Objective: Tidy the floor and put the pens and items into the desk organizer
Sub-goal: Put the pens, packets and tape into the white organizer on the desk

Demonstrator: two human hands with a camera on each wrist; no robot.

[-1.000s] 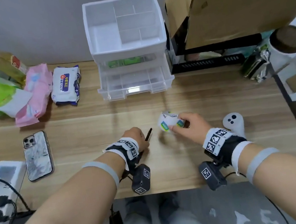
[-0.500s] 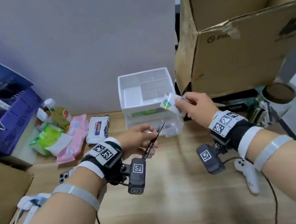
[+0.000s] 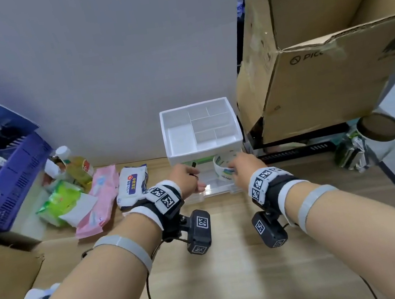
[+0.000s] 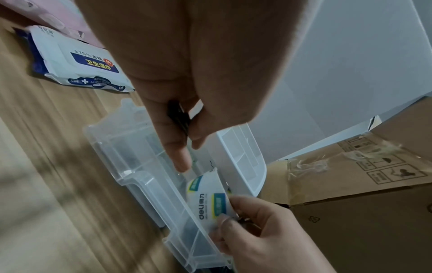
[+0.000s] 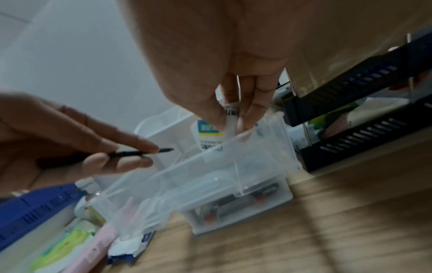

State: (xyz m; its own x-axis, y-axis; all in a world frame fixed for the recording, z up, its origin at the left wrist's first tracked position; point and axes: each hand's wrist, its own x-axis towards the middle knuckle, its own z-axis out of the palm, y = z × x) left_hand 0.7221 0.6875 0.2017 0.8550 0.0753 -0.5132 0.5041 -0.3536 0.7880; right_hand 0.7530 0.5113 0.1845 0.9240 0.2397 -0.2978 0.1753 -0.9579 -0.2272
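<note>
While both hands hover at the pulled-out clear plastic drawer:
Left hand: pinches thin black pen.
Right hand: at 3 o'clock, pinches white blue-green labelled packet over drawer.
White compartmented desk organizer: 12 o'clock.

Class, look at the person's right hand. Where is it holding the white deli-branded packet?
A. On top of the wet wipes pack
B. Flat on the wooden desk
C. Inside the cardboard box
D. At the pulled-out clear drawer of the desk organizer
D: the right hand pinches the white packet at the open clear drawer of the desk organizer.
</note>
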